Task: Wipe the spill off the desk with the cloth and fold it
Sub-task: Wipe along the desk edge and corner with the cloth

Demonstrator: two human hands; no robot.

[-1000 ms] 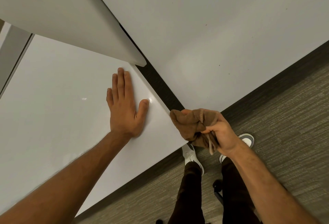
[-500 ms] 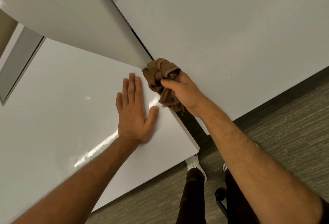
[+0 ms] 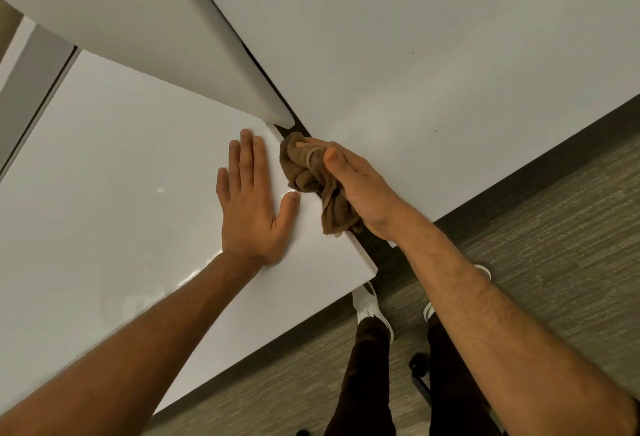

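A glossy white desk fills the left of the head view. My left hand lies flat on it, palm down, fingers together, near the desk's right edge. A crumpled brown cloth is bunched in my right hand, which presses it against the desk's right edge, just right of my left thumb. The cloth's lower end hangs over the edge. No spill is plainly visible; only glare streaks show on the surface.
A white partition panel slants over the desk's far side. A second white surface lies to the right across a dark gap. Below are grey carpet, my legs and white shoes, and a chair caster.
My right hand brought the cloth from beyond the desk's corner up to its right edge, then slid it back along that edge toward me. My left hand stayed flat.
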